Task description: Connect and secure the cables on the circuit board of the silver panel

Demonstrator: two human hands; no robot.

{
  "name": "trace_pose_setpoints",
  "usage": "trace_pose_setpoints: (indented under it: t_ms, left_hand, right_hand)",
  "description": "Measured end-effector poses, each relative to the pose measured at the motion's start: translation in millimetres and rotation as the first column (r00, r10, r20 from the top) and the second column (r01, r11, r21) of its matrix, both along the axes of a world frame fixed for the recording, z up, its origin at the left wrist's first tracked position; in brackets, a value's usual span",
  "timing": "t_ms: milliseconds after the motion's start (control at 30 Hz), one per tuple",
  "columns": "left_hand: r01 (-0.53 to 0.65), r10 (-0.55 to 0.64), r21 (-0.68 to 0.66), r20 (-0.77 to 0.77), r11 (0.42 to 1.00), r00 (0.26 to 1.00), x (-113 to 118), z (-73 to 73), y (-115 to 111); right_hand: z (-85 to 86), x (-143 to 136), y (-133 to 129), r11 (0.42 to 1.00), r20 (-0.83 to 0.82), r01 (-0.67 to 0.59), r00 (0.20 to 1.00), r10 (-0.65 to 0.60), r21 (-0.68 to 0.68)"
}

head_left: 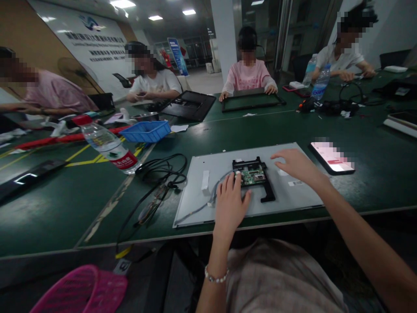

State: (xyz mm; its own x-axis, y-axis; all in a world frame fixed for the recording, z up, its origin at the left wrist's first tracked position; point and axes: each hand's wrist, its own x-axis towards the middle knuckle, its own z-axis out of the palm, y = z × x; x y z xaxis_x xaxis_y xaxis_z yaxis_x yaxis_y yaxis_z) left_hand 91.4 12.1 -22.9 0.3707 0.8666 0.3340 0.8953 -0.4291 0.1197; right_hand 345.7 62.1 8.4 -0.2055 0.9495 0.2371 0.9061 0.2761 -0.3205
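Observation:
A flat grey metal panel (192, 187), looking like the back of a display, lies in front of me at the table edge. On it sits a black plastic frame (269, 191) holding a green circuit board (249, 175). My left hand (230, 202) rests at the frame's left side, fingers stretched out and fingertips at the board's edge. A grey cable (213, 191) runs from under those fingers toward the panel's lower left corner. To the right of the frame, my right hand (298, 164) is held over the panel, open with fingers apart and nothing in it.
A lit phone (334, 158) lies right of the panel. On the left are a tilted-looking water bottle (110, 145), black cables (163, 169), eyeglasses (151, 206) and a blue tray (146, 131). A pink basket (84, 291) stands below the table edge. Several people sit across; one holds a black rectangular frame (254, 104).

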Motion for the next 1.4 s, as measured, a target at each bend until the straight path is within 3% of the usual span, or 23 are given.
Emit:
trace_pose_setpoints:
  t_ms: [100,267,533,733,900,1033,1200,1400]
  left_hand:
    - [0.002,-0.002,0.005,-0.001,1.0,1.0,0,-0.1,0]
    - [0.004,-0.004,0.002,-0.002,1.0,1.0,0,0.1,-1]
    - [0.004,-0.004,0.006,-0.006,1.0,1.0,0,-2.1,2]
    - [0.007,-0.007,0.006,-0.004,1.0,1.0,0,0.3,1]
    - [0.009,-0.009,0.002,0.005,1.0,1.0,0,1.4,0]
    - [0.007,-0.007,0.001,-0.002,1.0,1.0,0,0.4,0]
    - [0.005,-0.005,-0.001,0.001,1.0,1.0,0,0.5,0]
    - [0.012,-0.012,0.004,-0.001,1.0,1.0,0,1.6,-1]
  right_hand:
    - [-13.7,30,-18,0.995,-0.018,0.091,0.996,-0.092,-0.032]
    - [-23.0,47,-25,0.989,-0.096,0.077,0.991,-0.089,-0.125]
    - [-18.6,33,-21,0.979,-0.139,0.079,0.985,-0.106,-0.187]
    - [-20.6,28,-22,0.985,-0.111,0.073,0.99,-0.091,-0.157]
    - [-21.1,21,-24,0.974,-0.156,0.113,0.977,-0.145,-0.195]
    - [-23.8,17,-26,0.975,-0.285,0.106,0.945,-0.161,-0.197]
    - [-28.7,1,-30,0.972,-0.555,0.02,0.818,-0.15,-0.235]
    - [-27.6,-14,-31,0.981,-0.551,0.048,0.822,-0.145,-0.186]
